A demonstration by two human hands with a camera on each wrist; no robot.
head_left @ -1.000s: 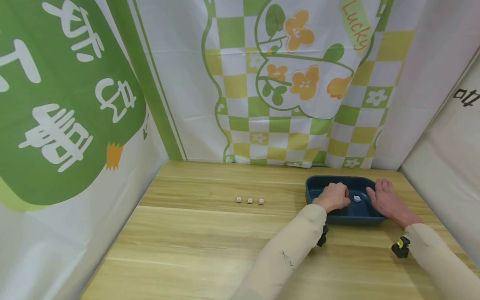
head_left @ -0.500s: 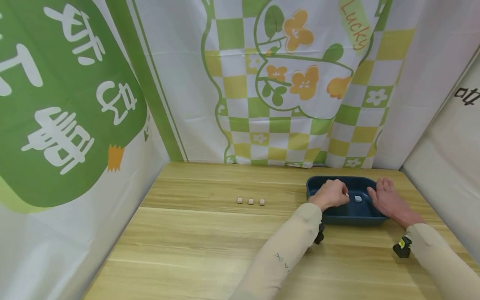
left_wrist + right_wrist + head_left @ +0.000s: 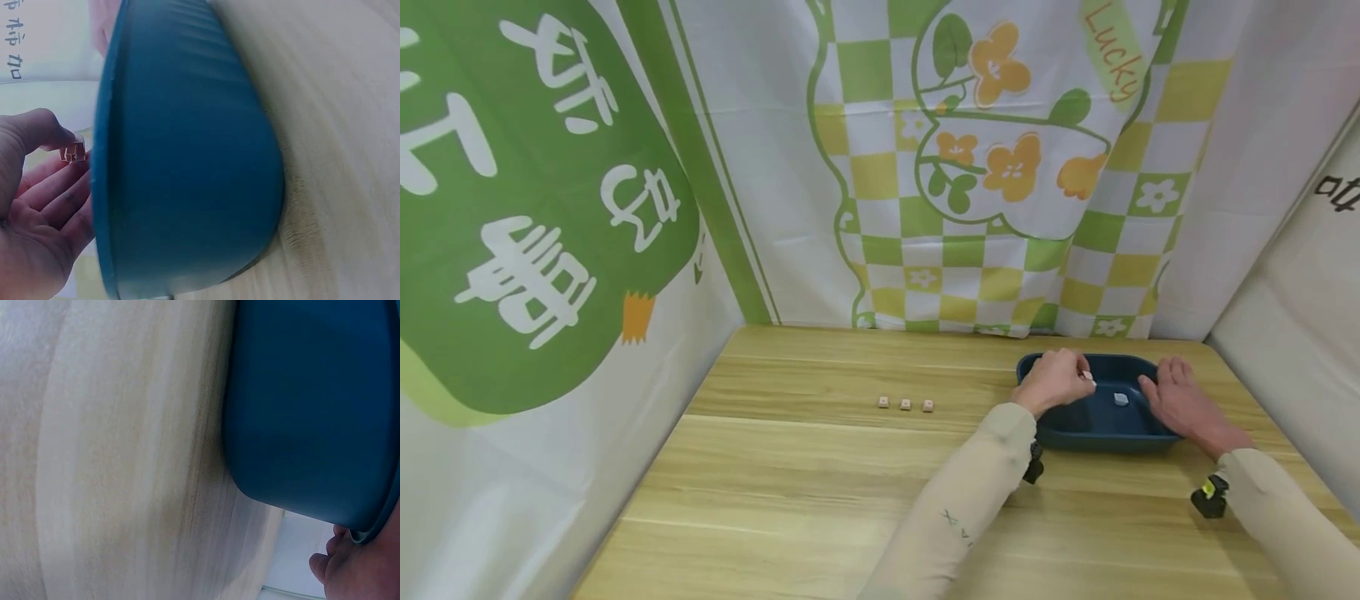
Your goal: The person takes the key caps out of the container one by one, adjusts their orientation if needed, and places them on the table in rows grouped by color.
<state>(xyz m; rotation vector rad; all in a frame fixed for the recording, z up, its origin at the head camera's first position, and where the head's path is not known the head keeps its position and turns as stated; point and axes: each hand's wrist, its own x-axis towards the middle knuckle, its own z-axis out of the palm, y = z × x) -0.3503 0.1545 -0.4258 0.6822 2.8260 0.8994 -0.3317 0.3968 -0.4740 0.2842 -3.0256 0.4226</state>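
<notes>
**Small cube lifted over the blue tray**

The right hand (image 3: 1180, 404) is mostly cut off in its wrist view. Since a second ago, the left hand (image 3: 1054, 381) has risen, now pinching a small clear cube (image 3: 73, 152) above the blue tray (image 3: 1101, 429). Relaxed right fingers rest on the tray's rim; another cube (image 3: 1121, 399) lies inside.

Setting: a staged recording booth, not a lived-in room. Evidence: a light wood-grain laminate table (image 3: 850, 467) enclosed on three sides by hung printed fabric sheets. Back sheet (image 3: 1000, 192): white, with green and yellow checks, orange flowers and the word "Lucky". Left sheet (image 3: 535, 208): a large green shape with white characters. Right sheet (image 3: 1292, 333): plain white, black lettering at its edge. Small black cameras (image 3: 1208, 497) strapped at both wrists over beige sleeves.
</notes>
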